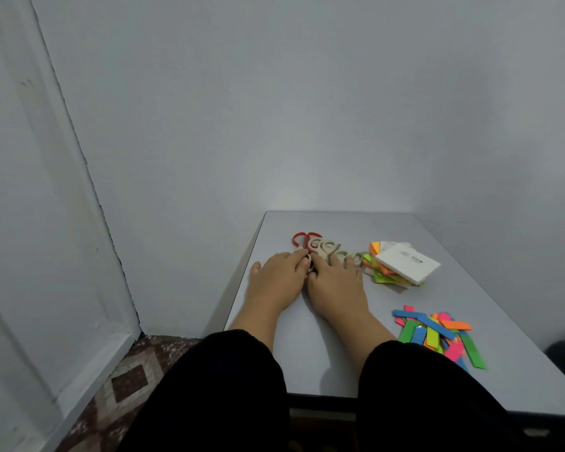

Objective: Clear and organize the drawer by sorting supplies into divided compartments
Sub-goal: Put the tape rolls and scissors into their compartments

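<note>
**Gathering the scissors on the table**

Both hands lie on the grey table, side by side, at a row of scissors; the left hand rests flat with its fingers fairly straight, tips touching the near end of the scissors; the right hand lies just beside it, fingers spread over the same row; I cannot tell if either hand has a real hold on a pair, since the fingers hide the blades. The scissors sit at the far left of the table; one pair has red handles, the others look pale. To the right lies a stack of note pads; nearer and further right is a heap of bright paper strips. No drawer and no compartments show here.

The step looks like bunching the scissors into one group; next, I think, the hands must close round the bunch, blades together, and lift it as one; loose pairs could slip out.
</note>
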### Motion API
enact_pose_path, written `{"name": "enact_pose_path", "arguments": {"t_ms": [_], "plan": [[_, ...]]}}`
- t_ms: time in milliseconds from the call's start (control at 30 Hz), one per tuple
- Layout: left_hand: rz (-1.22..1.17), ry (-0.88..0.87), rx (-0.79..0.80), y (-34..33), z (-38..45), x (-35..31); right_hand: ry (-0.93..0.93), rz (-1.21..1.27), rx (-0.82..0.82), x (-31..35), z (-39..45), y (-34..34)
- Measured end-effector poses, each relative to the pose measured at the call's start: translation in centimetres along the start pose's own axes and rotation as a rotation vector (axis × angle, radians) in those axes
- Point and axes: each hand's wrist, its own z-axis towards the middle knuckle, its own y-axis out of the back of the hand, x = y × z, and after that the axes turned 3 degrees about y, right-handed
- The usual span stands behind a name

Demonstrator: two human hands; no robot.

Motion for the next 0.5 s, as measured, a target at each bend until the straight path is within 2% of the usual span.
{"name": "enact_pose_path", "arguments": {"t_ms": [300, 500], "plan": [[-0.025, -0.004, 0.012, 0.3, -0.5, -0.1, 0.039, -0.053, -0.049, -0.1, 0.4, -0.8], [-0.067, -0.009, 0.04, 0.8, -1.2, -0.2, 0.058, -0.013, -0.017, 0.1, -0.6, 0.3]]}}
